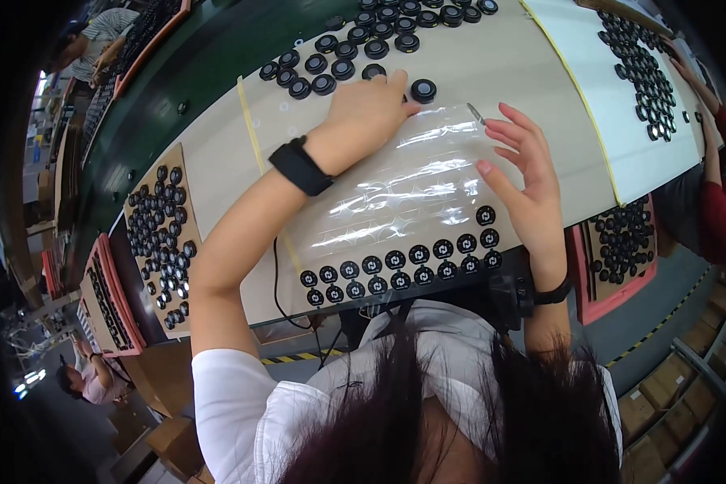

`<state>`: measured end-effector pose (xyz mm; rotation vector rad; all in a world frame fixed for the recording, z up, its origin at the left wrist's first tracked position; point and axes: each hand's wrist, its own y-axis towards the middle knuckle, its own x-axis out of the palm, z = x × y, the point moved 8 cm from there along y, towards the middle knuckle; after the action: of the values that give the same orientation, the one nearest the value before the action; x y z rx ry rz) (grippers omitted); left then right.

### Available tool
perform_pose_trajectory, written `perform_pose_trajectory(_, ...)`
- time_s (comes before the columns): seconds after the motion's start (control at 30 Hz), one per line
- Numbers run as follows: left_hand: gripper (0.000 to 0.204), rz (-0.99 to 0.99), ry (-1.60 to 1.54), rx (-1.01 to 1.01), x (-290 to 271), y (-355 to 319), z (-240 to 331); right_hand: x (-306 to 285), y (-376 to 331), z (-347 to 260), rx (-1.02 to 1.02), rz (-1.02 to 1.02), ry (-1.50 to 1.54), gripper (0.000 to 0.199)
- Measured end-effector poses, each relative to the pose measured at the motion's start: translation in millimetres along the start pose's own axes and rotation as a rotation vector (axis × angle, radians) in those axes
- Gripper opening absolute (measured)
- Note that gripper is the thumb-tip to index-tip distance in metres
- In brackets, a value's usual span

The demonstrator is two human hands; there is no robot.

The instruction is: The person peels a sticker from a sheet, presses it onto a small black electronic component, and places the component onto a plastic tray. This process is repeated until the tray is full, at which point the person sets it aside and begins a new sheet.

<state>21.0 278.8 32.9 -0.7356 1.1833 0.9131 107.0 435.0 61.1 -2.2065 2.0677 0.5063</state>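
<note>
Stretching across the view, a pale tan surface (pixel 218 153) curves with the lens, edged by a dark green strip on its far side and marked by a thin yellow line. A glossy clear plastic sheet (pixel 403 189) lies flat on it, wrinkled and catching glare, with two rows of flat round black stickers (pixel 395 270) along its near edge. Beyond the sheet sits a cluster of thick round black discs (pixel 355 48) with raised rims. The left hand (pixel 367 113) rests on the sheet's far edge, fingers curled together, fingertips touching a black disc (pixel 423 90) just beside the cluster; whether it pinches anything I cannot tell. A black wristband wraps that forearm. The right hand (pixel 524 169) hovers over the sheet's right edge, fingers spread apart and empty, near a small lifted corner of film. Cardboard trays (pixel 157 234) of more black discs stand to the left. A white sheet (pixel 605 105) with further discs lies to the right, where another person's red sleeve (pixel 714 210) shows.
</note>
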Motion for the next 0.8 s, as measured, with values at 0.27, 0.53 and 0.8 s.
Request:
perform_pose_trajectory(0.27, 0.042, 0.125, -1.285, -0.041, -65.1, -59.8, 24.6, 1.0, 18.9, -19.4, 0.042, -0.043, 0.481, 0.004)
perform_pose_trajectory(0.53, 0.045, 0.377, -1.029, 0.181, -107.5, -91.4, 45.3, 46.8, 32.5, -66.8, 0.164, -0.351, 0.743, 0.011)
perform_pose_trajectory(0.8, 0.043, 0.399, -0.909, 0.208, -114.6, -95.4, 50.3, 51.8, 30.2, -64.3, 0.19, -0.361, 0.745, 0.011)
